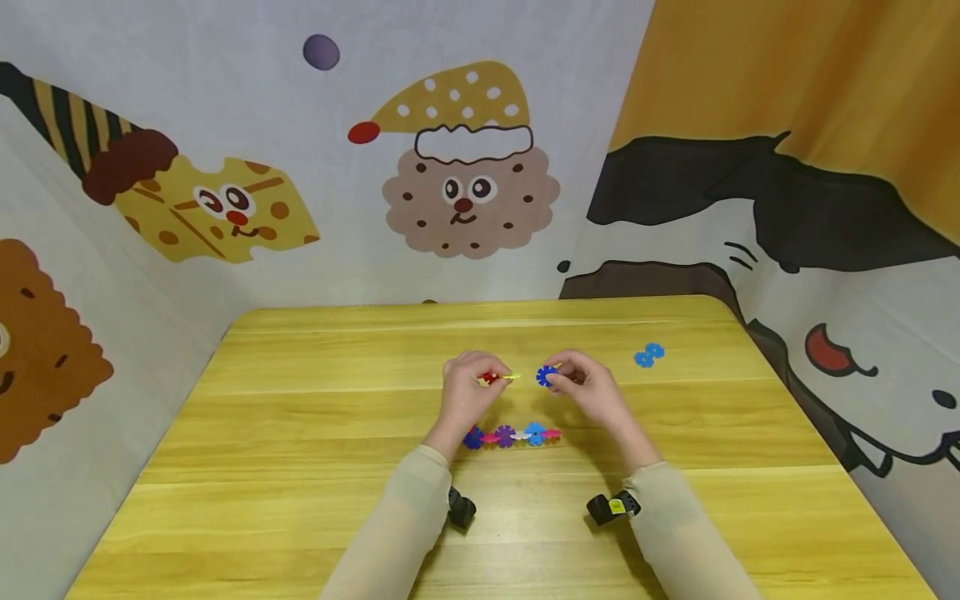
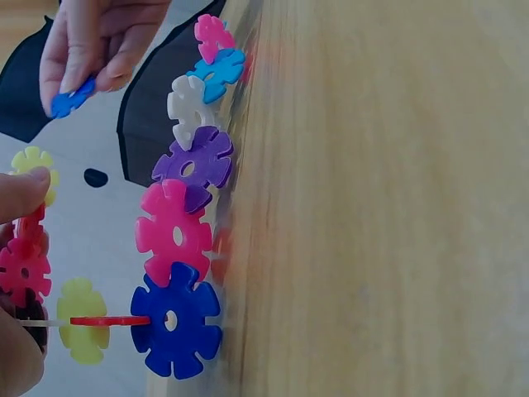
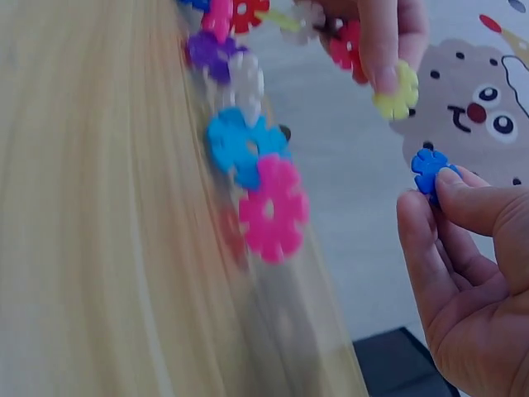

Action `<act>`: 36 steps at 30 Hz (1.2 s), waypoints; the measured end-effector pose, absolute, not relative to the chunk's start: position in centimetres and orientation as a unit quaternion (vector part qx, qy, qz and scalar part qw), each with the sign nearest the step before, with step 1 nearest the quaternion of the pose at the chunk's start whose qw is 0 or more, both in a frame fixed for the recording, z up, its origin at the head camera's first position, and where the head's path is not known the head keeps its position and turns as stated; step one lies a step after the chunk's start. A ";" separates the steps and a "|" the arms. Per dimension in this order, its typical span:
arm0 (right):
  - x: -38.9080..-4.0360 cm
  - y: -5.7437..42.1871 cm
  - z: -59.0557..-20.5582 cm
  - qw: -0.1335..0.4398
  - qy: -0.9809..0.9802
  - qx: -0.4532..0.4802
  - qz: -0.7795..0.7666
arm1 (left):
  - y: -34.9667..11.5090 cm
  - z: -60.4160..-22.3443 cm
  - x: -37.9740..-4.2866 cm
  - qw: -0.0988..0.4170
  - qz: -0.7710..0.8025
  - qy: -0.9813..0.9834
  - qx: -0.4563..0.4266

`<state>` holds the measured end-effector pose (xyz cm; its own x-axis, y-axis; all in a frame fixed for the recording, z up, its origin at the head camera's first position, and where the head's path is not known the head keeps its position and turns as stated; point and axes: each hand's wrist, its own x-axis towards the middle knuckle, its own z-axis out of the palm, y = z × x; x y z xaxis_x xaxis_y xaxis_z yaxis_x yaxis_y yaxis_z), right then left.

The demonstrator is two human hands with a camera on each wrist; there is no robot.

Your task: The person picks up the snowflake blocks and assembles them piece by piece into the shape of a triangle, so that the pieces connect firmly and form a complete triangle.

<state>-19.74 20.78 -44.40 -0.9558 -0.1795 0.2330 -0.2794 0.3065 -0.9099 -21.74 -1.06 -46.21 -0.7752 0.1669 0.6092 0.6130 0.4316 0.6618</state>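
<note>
My left hand (image 1: 468,383) pinches the end of a chain of flower-shaped plastic snowflake discs, with a yellow disc (image 2: 33,169) sticking out past the fingertips. In the left wrist view the chain runs on from the hand through red, black, white and yellow discs, then turns a corner at a dark blue disc (image 2: 175,321). From there a row of pink, purple (image 1: 505,436), white, light blue (image 1: 535,433) and pink discs lies along the table. My right hand (image 1: 592,387) pinches a loose blue disc (image 3: 430,172) between thumb and fingers, a small gap from the yellow one.
Two light blue discs (image 1: 648,355), joined or overlapping, lie on the wooden table (image 1: 337,467) to the right, beyond my right hand. A curtain (image 1: 360,208) with cartoon prints hangs behind the table's far edge.
</note>
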 end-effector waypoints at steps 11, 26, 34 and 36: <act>-19.8 18.9 -44.3 0.042 -0.805 0.147 0.574 | -0.9 -46.4 -21.8 0.250 -0.479 -0.801 -0.256; -18.0 17.0 -41.5 0.070 -0.802 0.146 0.575 | -0.8 -45.9 -21.5 0.268 -0.501 -0.781 -0.259; -18.2 16.3 -41.4 0.063 -0.796 0.117 0.591 | -1.1 -45.8 -21.6 0.261 -0.472 -0.805 -0.249; -18.4 16.3 -41.5 0.059 -0.791 0.110 0.598 | -1.3 -45.8 -21.6 0.258 -0.448 -0.819 -0.247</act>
<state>-18.36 16.26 -41.48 -0.9689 -0.1024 0.2253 -0.2447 0.2596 -0.9342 -21.60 -1.28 -45.76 -0.7443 0.1736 0.6449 0.6367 0.4757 0.6069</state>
